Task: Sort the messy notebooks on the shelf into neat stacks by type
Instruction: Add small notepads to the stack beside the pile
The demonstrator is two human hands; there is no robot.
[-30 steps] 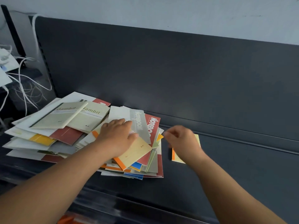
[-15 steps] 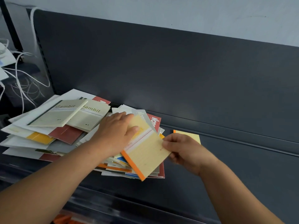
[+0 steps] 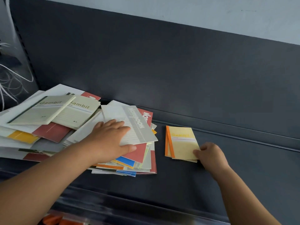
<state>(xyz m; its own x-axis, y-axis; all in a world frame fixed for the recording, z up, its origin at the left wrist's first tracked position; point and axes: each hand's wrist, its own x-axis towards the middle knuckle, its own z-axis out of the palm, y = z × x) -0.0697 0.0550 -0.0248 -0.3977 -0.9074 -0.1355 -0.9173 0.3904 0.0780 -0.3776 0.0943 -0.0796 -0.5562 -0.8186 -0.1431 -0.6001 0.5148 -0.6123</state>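
Observation:
A messy pile of notebooks (image 3: 53,127) covers the left part of the dark shelf (image 3: 243,159). My left hand (image 3: 110,140) lies flat on a grey-and-white notebook (image 3: 134,125) on top of the pile's right end, above red, blue and orange covers. To the right, apart from the pile, lies a small stack of yellow notebooks with orange spines (image 3: 181,142). My right hand (image 3: 211,155) pinches the top yellow notebook at its lower right corner.
Two pale green "Gambit" notebooks (image 3: 45,109) lie on the pile's left part. The shelf's dark back panel (image 3: 162,70) rises behind. White cables (image 3: 9,78) hang at the far left. Something orange (image 3: 53,220) shows below the shelf's front edge.
My right hand took the yellow orange-spined notebook from my left hand at the pile and carried it right onto the yellow one on the shelf. My left hand stayed on the pile.

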